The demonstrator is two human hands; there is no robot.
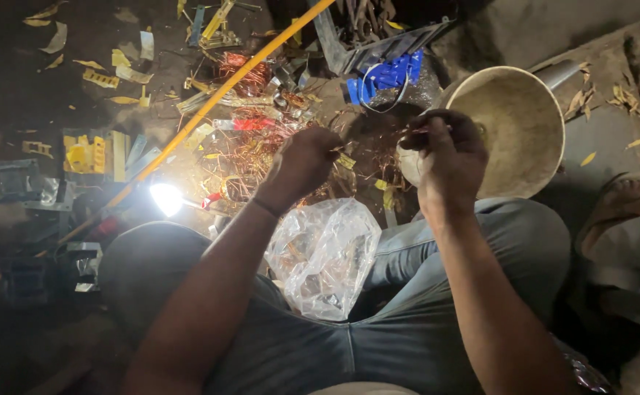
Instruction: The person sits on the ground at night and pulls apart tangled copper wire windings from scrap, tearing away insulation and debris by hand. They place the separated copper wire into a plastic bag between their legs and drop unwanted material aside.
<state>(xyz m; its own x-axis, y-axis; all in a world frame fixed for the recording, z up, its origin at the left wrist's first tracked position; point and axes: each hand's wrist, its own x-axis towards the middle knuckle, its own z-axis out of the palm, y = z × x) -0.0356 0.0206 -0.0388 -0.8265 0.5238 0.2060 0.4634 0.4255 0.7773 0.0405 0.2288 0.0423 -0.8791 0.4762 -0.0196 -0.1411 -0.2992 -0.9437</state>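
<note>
L hand (307, 162): fist closed over copper wire tangle (250, 150), just left of bucket (513, 128).
R hand (444, 157): curled at bucket's left rim; what it gripped, can't tell.

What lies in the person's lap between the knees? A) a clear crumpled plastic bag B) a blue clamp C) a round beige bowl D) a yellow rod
A: the clear crumpled plastic bag lies in the lap, below the left hand and the right hand.
</note>
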